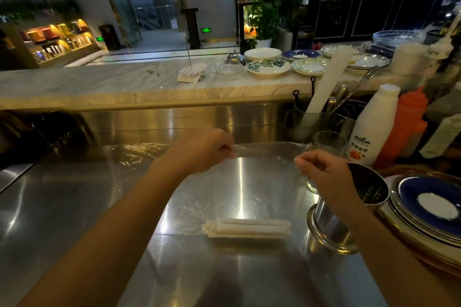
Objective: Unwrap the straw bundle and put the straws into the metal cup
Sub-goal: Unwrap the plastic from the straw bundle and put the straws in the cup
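A bundle of white paper-wrapped straws (248,228) lies flat on the steel counter, resting on the near end of a sheet of clear plastic wrap (249,182). The wrap stretches up and away from the straws. My left hand (202,149) pinches its far edge at the left, and my right hand (321,169) pinches the same edge at the right, both held above the counter. The metal cup (331,222) stands just right of the straws, partly hidden behind my right wrist.
Stacked blue-rimmed plates (429,209) sit on a tray at the right edge. A glass (329,142), a white bottle (374,124), an orange bottle (406,122) and a utensil holder (314,117) stand behind the cup. A raised marble ledge (124,82) with plates runs across the back.
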